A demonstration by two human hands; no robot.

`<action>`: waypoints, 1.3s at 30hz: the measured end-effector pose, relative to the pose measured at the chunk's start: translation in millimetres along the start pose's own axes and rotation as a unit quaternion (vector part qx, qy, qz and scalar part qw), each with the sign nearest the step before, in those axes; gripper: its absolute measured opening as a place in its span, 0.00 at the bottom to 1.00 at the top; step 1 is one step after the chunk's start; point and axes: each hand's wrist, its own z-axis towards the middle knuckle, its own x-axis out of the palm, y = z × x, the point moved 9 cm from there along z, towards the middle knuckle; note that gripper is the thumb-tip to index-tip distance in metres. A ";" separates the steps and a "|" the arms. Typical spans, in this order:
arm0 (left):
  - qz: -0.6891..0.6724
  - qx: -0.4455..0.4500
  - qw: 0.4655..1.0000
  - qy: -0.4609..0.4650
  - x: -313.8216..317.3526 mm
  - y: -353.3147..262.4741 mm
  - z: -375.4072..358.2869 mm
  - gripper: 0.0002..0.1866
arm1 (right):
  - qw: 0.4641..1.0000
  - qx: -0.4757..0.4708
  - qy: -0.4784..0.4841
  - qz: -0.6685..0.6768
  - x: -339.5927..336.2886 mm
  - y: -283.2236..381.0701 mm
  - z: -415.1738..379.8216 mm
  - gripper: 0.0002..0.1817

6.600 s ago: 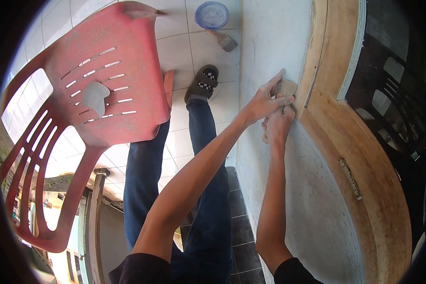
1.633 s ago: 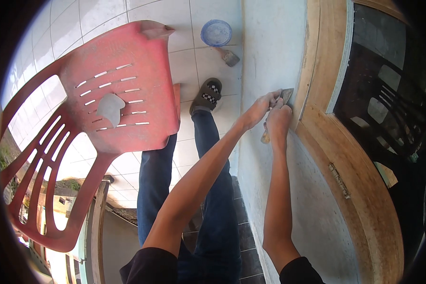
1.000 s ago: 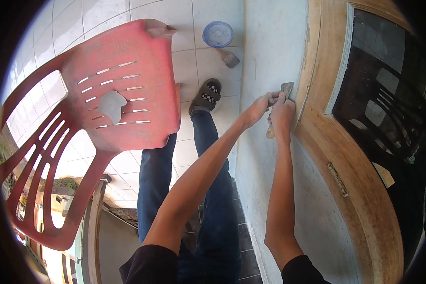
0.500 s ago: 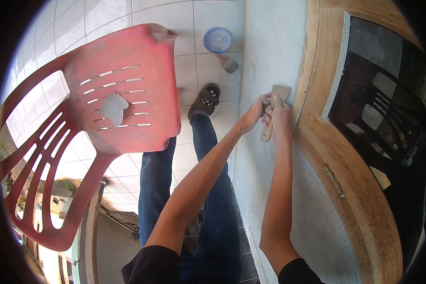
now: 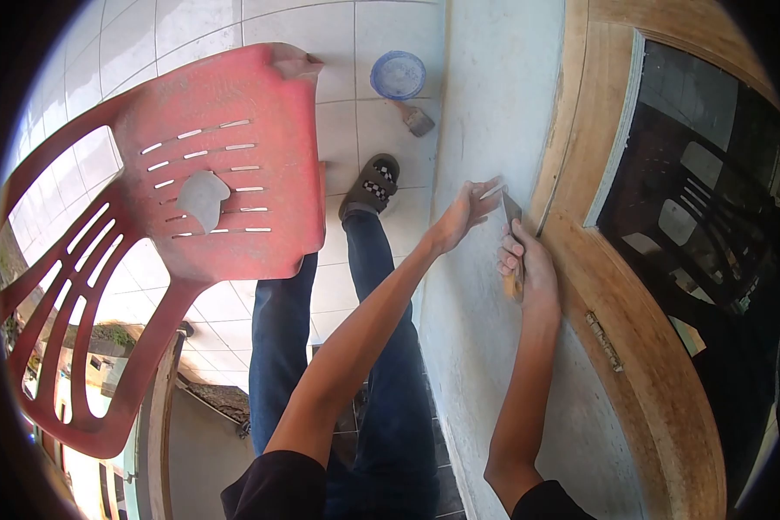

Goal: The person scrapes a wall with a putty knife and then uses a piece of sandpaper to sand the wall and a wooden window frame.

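Note:
My right hand [image 5: 533, 260] grips a putty knife [image 5: 513, 279] by its yellowish wooden handle. The knife's metal blade is turned nearly edge-on and points up, close to the pale wall [image 5: 485, 113]. Just left of the blade is my left hand [image 5: 464, 214], with fingers stretched toward the blade tip. Pale streaks show at those fingertips, and whether they touch the blade is hard to make out. Beside both hands runs the wooden door frame [image 5: 572, 186].
A red plastic chair [image 5: 277, 165] stands at left, a flat grey-white piece [image 5: 204, 201] on its seat. On the tiled floor [image 5: 334, 130] are a blue-rimmed container [image 5: 399, 75] and a paintbrush [image 5: 417, 120], near my sandalled foot [image 5: 373, 185]. A dark glass pane [image 5: 693, 208] is at right.
My hands have come apart: the left has let go of the knife and shifted slightly left. My right hand has lowered the putty knife and turned its blade from broadside to nearly edge-on.

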 end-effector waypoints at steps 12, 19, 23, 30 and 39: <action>-0.047 -0.003 0.999 -0.022 0.4 11.9 -4.7 0.38 | 0.981 -0.155 -0.018 -0.116 42.5 29.3 10.3 0.11; 0.081 0.095 0.990 -0.066 -10.5 23.2 -5.2 0.33 | 0.884 -0.280 0.047 -0.372 116.8 58.2 42.4 0.13; 0.094 0.134 0.986 0.012 10.5 2.1 -13.7 0.34 | 0.873 -0.302 0.195 -0.330 209.6 28.4 35.9 0.12; 0.040 0.028 0.999 -0.014 9.2 6.5 -8.0 0.38 | 0.716 -0.489 0.165 -0.470 320.3 -25.5 8.4 0.07; 0.043 0.037 0.998 -0.007 9.6 7.1 -7.3 0.34 | 0.488 -0.648 0.118 -0.573 369.7 -58.2 -47.0 0.05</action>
